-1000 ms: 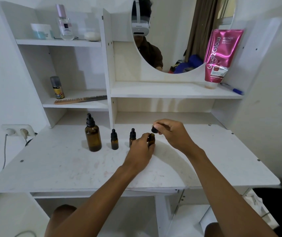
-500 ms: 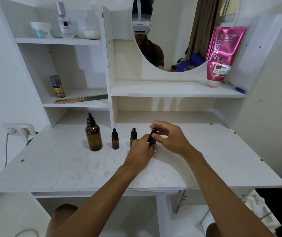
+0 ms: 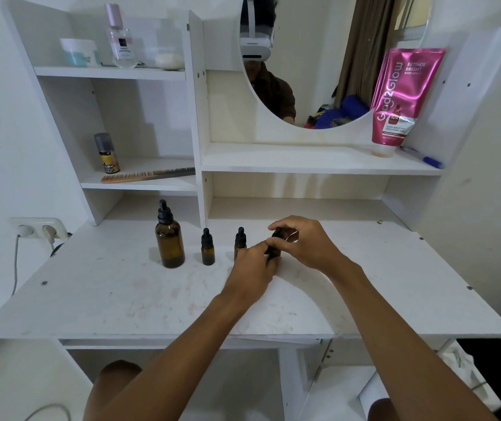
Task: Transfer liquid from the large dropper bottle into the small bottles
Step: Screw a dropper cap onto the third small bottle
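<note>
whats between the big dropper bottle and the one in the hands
A small capped bottle and a second small bottle, seen in the head view.

Pink tube: "Glad2Glow", "RETINOL BRIGHT", "10x"

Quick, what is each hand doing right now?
Left hand: holding the small bottle, fingers curled round it.
Right hand: pinching that bottle's dropper cap.
</note>
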